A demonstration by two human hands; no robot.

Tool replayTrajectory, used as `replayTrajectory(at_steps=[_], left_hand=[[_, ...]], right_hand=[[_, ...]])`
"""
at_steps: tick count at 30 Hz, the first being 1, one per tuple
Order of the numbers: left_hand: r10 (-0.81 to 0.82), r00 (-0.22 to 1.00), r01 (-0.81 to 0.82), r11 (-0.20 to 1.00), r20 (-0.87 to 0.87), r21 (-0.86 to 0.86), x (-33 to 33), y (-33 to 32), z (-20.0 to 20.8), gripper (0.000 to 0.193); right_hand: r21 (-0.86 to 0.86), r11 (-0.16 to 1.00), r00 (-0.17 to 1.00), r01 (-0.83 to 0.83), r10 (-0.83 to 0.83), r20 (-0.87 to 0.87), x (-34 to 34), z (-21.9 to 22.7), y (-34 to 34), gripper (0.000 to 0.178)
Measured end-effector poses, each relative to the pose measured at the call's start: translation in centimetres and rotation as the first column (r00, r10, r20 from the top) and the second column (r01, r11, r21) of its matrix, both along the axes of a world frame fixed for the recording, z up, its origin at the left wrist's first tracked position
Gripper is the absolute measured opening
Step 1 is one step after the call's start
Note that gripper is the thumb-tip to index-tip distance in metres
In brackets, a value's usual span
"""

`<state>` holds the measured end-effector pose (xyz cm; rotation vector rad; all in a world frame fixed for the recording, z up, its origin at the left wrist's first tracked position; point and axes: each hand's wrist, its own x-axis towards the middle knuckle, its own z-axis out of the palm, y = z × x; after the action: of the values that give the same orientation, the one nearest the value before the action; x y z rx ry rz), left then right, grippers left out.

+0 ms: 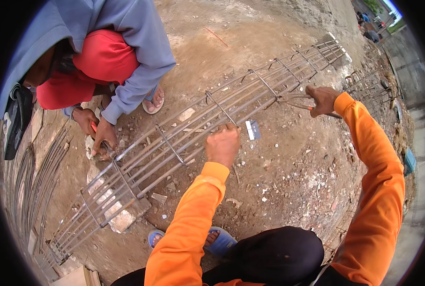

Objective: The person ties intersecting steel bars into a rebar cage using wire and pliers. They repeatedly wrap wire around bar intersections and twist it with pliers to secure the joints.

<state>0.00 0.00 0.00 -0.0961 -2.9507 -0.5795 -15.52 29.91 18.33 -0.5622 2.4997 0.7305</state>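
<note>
A long rebar cage (188, 137), made of parallel steel bars with square stirrups, slants across the ground from lower left to upper right. My left hand (223, 144) is closed in a fist on its near side, around the bar beside a stirrup; the fingers' undersides are hidden. In my right hand (323, 101) is a pair of pincers (295, 101), its handles in my grip. The pincers' jaws meet the near bar at a stirrup corner (275, 97). Across the cage, a co-worker's hands (103, 136) work at a stirrup with an orange-handled tool (94, 126).
The co-worker in a grey-blue hoodie (141, 43) squats at the far left. Concrete chunks (122, 219) lie under the cage's left part. Bent bars (29, 190) lie at left, more steel (367, 88) at right. A small grey-and-white card (253, 129) rests on the rubble-strewn dirt.
</note>
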Motion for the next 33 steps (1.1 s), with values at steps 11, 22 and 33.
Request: replayTrajectory(at_steps=[11, 22, 33], left_hand=[[0.031, 0.991, -0.039, 0.998, -0.131, -0.053, -0.4, 0.7, -1.3, 0.033], [0.006, 0.977, -0.022, 0.997, -0.212, -0.073, 0.2, 0.1, -2.0, 0.02], [-0.026, 0.992, 0.013, 0.994, -0.126, -0.108, -0.1, 0.4, -0.4, 0.021]], right_hand=[[0.315, 0.429, 0.503, -0.846, 0.839, 0.208, -10.9, -0.1, -6.8, 0.072], [-0.072, 0.512, 0.463, 0.856, -0.696, 0.549, 2.5, -2.2, -1.1, 0.038], [-0.742, 0.556, 0.807, 0.375, -0.59, -0.034, 10.6, -19.5, 3.7, 0.043]])
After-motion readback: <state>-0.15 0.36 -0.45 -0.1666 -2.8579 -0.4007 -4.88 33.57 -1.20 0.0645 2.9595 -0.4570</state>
